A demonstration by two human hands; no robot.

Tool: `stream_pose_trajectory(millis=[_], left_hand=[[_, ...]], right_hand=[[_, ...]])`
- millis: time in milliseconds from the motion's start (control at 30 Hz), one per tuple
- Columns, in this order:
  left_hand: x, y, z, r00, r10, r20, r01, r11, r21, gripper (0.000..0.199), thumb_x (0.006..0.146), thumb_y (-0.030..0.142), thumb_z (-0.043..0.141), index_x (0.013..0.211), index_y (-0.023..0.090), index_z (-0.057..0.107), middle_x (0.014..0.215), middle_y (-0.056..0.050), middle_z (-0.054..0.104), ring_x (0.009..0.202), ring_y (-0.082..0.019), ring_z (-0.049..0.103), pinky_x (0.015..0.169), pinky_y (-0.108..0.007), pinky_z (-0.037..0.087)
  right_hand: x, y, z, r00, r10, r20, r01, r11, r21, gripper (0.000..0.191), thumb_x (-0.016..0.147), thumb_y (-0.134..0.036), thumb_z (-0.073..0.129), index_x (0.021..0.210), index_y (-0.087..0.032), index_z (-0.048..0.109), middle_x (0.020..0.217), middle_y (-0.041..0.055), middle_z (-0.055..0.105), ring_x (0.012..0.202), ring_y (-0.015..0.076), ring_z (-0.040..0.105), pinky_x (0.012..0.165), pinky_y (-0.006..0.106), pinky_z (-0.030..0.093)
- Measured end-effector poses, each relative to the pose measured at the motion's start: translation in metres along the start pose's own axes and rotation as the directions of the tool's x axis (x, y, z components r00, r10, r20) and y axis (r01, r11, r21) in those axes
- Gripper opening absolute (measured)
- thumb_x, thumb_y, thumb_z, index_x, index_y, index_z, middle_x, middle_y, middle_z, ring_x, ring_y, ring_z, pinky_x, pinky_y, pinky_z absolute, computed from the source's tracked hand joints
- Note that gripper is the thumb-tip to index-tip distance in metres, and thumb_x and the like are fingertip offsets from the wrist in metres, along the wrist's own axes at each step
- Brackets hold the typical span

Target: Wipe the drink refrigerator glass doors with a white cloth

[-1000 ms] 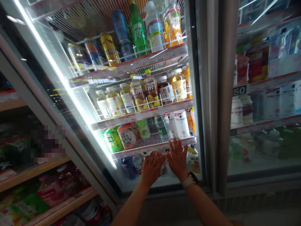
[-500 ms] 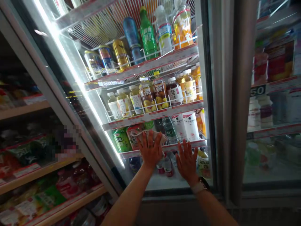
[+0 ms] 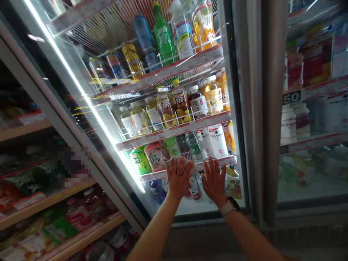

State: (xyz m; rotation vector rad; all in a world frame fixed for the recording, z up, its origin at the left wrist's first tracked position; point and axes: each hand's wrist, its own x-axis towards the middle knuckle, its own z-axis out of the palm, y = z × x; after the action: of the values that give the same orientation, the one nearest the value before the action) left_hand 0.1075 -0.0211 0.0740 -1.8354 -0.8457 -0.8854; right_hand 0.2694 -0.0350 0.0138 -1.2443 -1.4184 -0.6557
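My left hand [image 3: 178, 178] is pressing a crumpled white cloth [image 3: 179, 162] flat against the glass cooler door [image 3: 108, 119], holding it under my palm and spread fingers. My right hand [image 3: 214, 182] is lying open and empty on the glass just beside it, a pale-strapped wristwatch [image 3: 230, 205] on that wrist. Behind the door, plastic tea bottles [image 3: 174, 103] are standing in white wire racks, and a green soda bottle [image 3: 162, 34] is standing higher up. Left of the door, wooden shelves [image 3: 54, 197] are carrying packaged goods.
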Motion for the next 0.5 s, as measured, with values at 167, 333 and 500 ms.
stream_pose_trajectory(millis=[167,333,500], left_hand=[[0.070,-0.004,-0.006,0.989,-0.106,-0.102,0.103,0.994,-0.043,0.062,0.089,0.022,0.052,0.149,0.028,0.037,0.159,-0.007,0.030,0.151,-0.029,0.010,0.122,-0.056,0.008],[0.008,0.021,0.016,0.990,-0.097,-0.099,0.092,0.994,-0.055,0.061,0.087,0.024,0.057,0.146,0.028,0.043,0.155,-0.008,0.039,0.150,-0.030,0.016,0.122,-0.053,0.012],[-0.081,0.042,0.028,0.999,0.036,-0.015,-0.037,0.998,-0.055,0.057,0.085,0.026,0.060,0.140,0.035,0.050,0.150,-0.001,0.046,0.151,-0.024,0.014,0.123,-0.047,0.009]], right_hand=[[0.000,-0.001,-0.001,1.000,-0.009,-0.001,0.009,1.000,-0.015,0.069,0.097,-0.026,0.041,0.158,-0.024,0.008,0.162,0.0108,0.021,0.150,0.0283,0.017,0.119,0.056,0.006],[-0.001,-0.001,-0.001,0.999,0.019,0.028,-0.018,1.000,-0.016,0.069,0.097,-0.026,0.039,0.158,-0.025,0.006,0.162,0.0124,0.023,0.149,0.0302,0.020,0.118,0.058,0.008],[0.000,-0.001,-0.001,1.000,0.013,0.016,-0.013,1.000,0.006,0.070,0.097,-0.027,0.042,0.158,-0.025,0.007,0.161,0.0124,0.024,0.149,0.0295,0.019,0.119,0.057,0.006]])
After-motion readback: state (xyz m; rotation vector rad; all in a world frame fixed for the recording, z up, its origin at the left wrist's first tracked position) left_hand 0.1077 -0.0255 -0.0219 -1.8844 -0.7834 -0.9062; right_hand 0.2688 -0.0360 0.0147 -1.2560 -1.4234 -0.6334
